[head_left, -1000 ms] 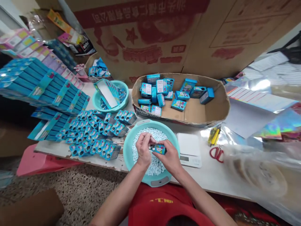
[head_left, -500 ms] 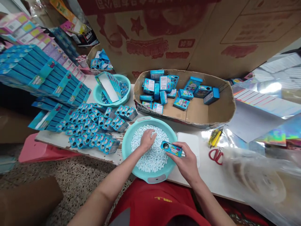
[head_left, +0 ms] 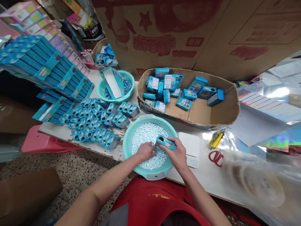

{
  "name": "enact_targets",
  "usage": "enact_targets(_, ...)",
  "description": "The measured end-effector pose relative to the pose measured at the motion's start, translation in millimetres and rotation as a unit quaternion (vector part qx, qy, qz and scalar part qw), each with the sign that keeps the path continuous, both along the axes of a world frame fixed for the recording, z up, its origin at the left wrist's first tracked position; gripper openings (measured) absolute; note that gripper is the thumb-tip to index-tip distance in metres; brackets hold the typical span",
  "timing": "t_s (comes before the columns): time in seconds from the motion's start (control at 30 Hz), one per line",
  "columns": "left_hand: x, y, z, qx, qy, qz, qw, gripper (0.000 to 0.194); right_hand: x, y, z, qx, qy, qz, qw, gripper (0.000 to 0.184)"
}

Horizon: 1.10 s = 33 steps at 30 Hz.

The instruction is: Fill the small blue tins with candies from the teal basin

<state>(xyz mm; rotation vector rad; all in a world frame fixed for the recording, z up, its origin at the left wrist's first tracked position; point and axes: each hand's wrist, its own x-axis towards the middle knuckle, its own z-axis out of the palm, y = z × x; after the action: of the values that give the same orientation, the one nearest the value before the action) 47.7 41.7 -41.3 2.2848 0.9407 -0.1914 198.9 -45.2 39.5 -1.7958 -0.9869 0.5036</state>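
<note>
My right hand (head_left: 178, 155) grips a small blue candy box (head_left: 166, 142) over a turquoise basin (head_left: 127, 142). A round dark window shows at the box's left end. Small white candies (head_left: 147, 130) fill the basin's bottom. Low over them, just left of the box, my left hand (head_left: 146, 151) has its fingers curled together. Those fingertips are blurred, and whatever they may hold is hidden. A white kitchen scale (head_left: 192, 161) lies right of the basin, partly behind my right hand.
An open cardboard box (head_left: 199, 116) with blue boxes stands behind the basin. Many small boxes (head_left: 94, 121) stand on the left, near stacked blue cartons (head_left: 47, 72). A second basin (head_left: 125, 99) holds marbles and folded card. Red scissors (head_left: 215, 158) and a yellow cutter (head_left: 216, 139) lie right.
My left hand has moved down within the basin and its fingers have drawn in. My right hand has brought the candy box leftward, closer to it. The view has shifted slightly.
</note>
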Motion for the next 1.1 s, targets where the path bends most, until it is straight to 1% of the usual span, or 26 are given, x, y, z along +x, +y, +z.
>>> enact_targets(0.07, -3, 11, 4.7, -0.042, -0.021, 0.12, 0.992, 0.018, -1, 1, -8.3, -0.009, -0.012, 0.008, 1.0, 0.029)
enact_targets(0.1, -2, 15, 9.1, -0.072, -0.046, 0.18, 0.98, 0.018, -1, 1, -11.7, -0.013, -0.018, 0.01, 1.0, 0.029)
enact_targets(0.13, -1, 18, 15.0, -0.11, -0.081, 0.244, 0.96, 0.019, -1, 1, -14.5, -0.017, -0.023, 0.015, 0.999, 0.028)
enact_targets(0.17, 1, 19, 22.5, -0.159, -0.123, 0.306, 0.93, 0.022, -1, 1, -16.9, -0.022, -0.031, 0.023, 0.999, 0.026)
enact_targets(0.2, 4, 19, 31.1, -0.214, -0.176, 0.368, 0.888, 0.024, -2, 1, -18.8, -0.029, -0.039, 0.036, 0.998, 0.025)
enact_targets(0.23, 7, 19, 40.6, -0.271, -0.238, 0.423, 0.831, 0.027, -4, 2, -20.1, -0.039, -0.049, 0.051, 0.997, 0.023)
enact_targets(0.27, 10, 17, 50.2, -0.319, -0.3, 0.46, 0.773, 0.029, -7, 3, -20.9, -0.051, -0.06, 0.067, 0.995, 0.021)
enact_targets(0.3, 14, 16, 59.5, -0.349, -0.358, 0.473, 0.725, 0.031, -10, 4, -20.9, -0.063, -0.071, 0.082, 0.992, 0.021)
enact_targets(0.33, 18, 14, 67.9, -0.367, -0.408, 0.475, 0.688, 0.03, -14, 5, -20.1, -0.075, -0.08, 0.097, 0.989, 0.021)
enact_targets(0.37, 22, 13, 75.2, -0.376, -0.448, 0.474, 0.658, 0.029, -19, 6, -18.3, -0.085, -0.086, 0.11, 0.987, 0.021)
enact_targets(0.4, 25, 12, 81.3, -0.377, -0.479, 0.475, 0.634, 0.027, -23, 7, -15.5, -0.092, -0.091, 0.121, 0.984, 0.022)
enact_targets(0.47, 30, 12, 90.0, -0.367, -0.518, 0.485, 0.601, 0.025, -30, 9, -7.8, -0.092, -0.098, 0.134, 0.982, 0.022)
enact_targets(0.53, 33, 12, 95.5, -0.35, -0.538, 0.493, 0.587, 0.024, -33, 10, 0.6, -0.082, -0.112, 0.134, 0.981, 0.023)
enact_targets(0.6, 34, 13, 98.9, -0.341, -0.539, 0.501, 0.585, 0.026, -33, 11, 6.9, -0.079, -0.119, 0.128, 0.981, 0.023)
enact_targets(0.73, 37, 16, 101.6, -0.347, -0.52, 0.523, 0.58, 0.029, -29, 12, 10.2, -0.086, -0.106, 0.123, 0.983, 0.022)
enact_targets(0.9, 41, 16, 103.8, -0.338, -0.526, 0.513, 0.588, 0.029, -25, 10, 9.8, -0.08, -0.082, 0.108, 0.987, 0.024)
enact_targets(1.1, 43, 12, 109.3, -0.332, -0.496, 0.525, 0.607, 0.028, -25, 7, 12.7, -0.059, -0.069, 0.091, 0.992, 0.021)
